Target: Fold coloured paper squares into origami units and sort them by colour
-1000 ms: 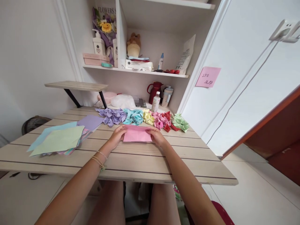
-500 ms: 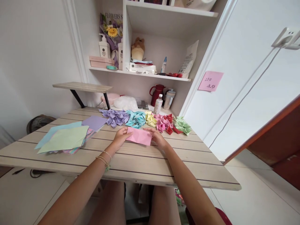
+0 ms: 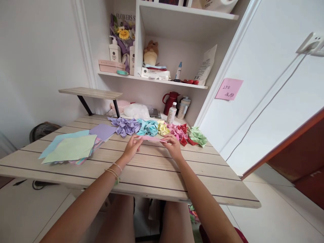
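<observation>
Across the pale wooden desk with dark seams (image 3: pixel 162 182), folded paper pieces sorted by colour, purple to green (image 3: pixel 148 127), line the back, seemingly to leave working room. Flat square sheets of coloured paper (image 3: pixel 71 148) lie at the left. Above the middle, the left hand (image 3: pixel 132 147) and right hand (image 3: pixel 172 145) pinch opposite ends of a narrow pink paper strip (image 3: pixel 152 138), probably keeping it taut.

Thin pale bracelets (image 3: pixel 112 171) with a green piece (image 3: pixel 117 181) circle the left wrist (image 3: pixel 116 168).
</observation>
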`<state>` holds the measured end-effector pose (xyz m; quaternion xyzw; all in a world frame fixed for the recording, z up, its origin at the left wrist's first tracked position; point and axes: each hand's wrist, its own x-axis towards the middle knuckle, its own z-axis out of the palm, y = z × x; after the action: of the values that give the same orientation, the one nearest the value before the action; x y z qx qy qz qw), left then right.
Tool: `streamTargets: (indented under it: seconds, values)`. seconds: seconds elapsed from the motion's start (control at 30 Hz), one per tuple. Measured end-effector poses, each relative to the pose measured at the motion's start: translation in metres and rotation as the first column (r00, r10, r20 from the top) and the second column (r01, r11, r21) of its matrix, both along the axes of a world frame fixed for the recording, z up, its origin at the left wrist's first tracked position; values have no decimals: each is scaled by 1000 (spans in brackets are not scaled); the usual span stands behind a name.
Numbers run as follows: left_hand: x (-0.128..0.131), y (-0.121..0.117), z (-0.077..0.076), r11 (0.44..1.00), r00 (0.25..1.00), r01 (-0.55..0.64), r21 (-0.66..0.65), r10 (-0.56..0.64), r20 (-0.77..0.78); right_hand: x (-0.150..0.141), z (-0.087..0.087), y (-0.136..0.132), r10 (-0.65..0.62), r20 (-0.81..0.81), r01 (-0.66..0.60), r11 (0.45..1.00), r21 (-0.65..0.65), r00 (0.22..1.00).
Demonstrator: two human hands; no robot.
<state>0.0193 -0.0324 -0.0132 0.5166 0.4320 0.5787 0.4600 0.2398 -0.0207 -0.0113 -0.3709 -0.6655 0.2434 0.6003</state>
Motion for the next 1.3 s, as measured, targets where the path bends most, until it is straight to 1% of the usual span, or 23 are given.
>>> streamTargets:
  seconds: [0.07,0.13,0.17,0.23,0.27,0.33,0.4,0.47,0.53,0.57,0.63,0.7,0.77,0.83,0.9,1.0,1.13,1.2,1.3]
  values:
    - [2,-3,1,991,993,118,-67,-115,37,0,2,-1,-6,58,3,998,55,998]
    - [5,-4,1,979,981,180,-97,-171,92,-2,2,-3,41,122,-48,997,53,992]
    - [6,-5,0,979,980,179,-97,-168,109,-3,1,-3,80,147,-86,996,34,986]
    - [7,-4,-1,989,986,126,-83,-116,118,-4,-1,-4,190,160,-186,982,-42,969]
    - [7,-4,-1,993,990,93,-75,-84,111,-5,-2,-4,256,143,-243,965,-99,956]
    - [5,-2,-3,998,996,36,-57,-31,86,-5,-4,-4,366,84,-342,914,-218,927]
    - [3,1,-4,999,998,-5,-33,7,65,-5,-6,-5,417,56,-382,872,-307,907]
    - [1,3,-4,999,998,-34,-14,35,56,-4,-6,-6,403,97,-349,870,-349,910]
    - [1,4,-5,999,996,-43,-11,44,77,-4,-5,-6,377,146,-310,886,-346,915]
    - [1,4,-4,999,995,-27,-18,29,95,-4,-4,-6,364,154,-298,894,-334,919]
    - [3,3,-4,998,991,46,-47,-40,125,-6,-5,-5,327,145,-273,914,-301,934]
    - [6,1,-4,988,986,131,-87,-121,113,-7,-5,-4,287,126,-243,928,-283,950]
    - [8,-2,-3,976,981,186,-109,-178,81,-9,-7,-4,269,96,-233,931,-282,958]
    - [9,-4,-2,970,973,225,-96,-220,65,-11,-8,-5,264,61,-236,928,-287,963]
    - [9,-5,-1,963,966,256,-78,-252,63,-12,-8,-5,220,51,-198,939,-281,974]
    - [9,-5,-1,962,965,258,-93,-251,80,-12,-7,-5,149,40,-135,960,-244,988]
    - [9,-6,-2,965,963,234,-117,-214,163,-13,-6,-4,190,-46,-195,950,-243,981]
    - [9,-6,-3,955,953,273,-114,-251,171,-13,-7,-5,221,-16,-218,943,-252,975]
    - [9,-5,-3,936,938,331,-121,-313,149,-16,-8,-7,272,71,-245,934,-261,960]
